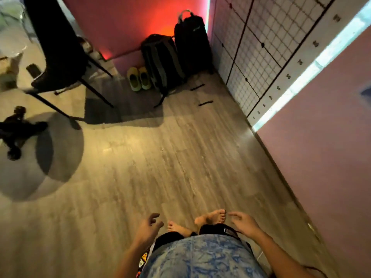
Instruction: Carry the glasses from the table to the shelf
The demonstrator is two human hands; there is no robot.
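Note:
No glasses show in the head view, and no shelf either. My left hand (147, 227) hangs low near my waist, fingers loosely apart, holding nothing. My right hand (244, 222) is beside it on the right, also empty with fingers spread. My bare feet (210, 217) stand on the wood-look floor between the hands. At the far left edge a round pale table top (12, 57) is partly in view, blurred, with unclear pale items on it.
A black chair (58, 47) on thin legs stands at the upper left. Two dark backpacks (176, 55) and yellow-green slippers (138, 78) sit against the red-lit wall. A wire-grid panel (261, 49) and pink wall (321, 147) run along the right. A black object (16, 129) lies at the left.

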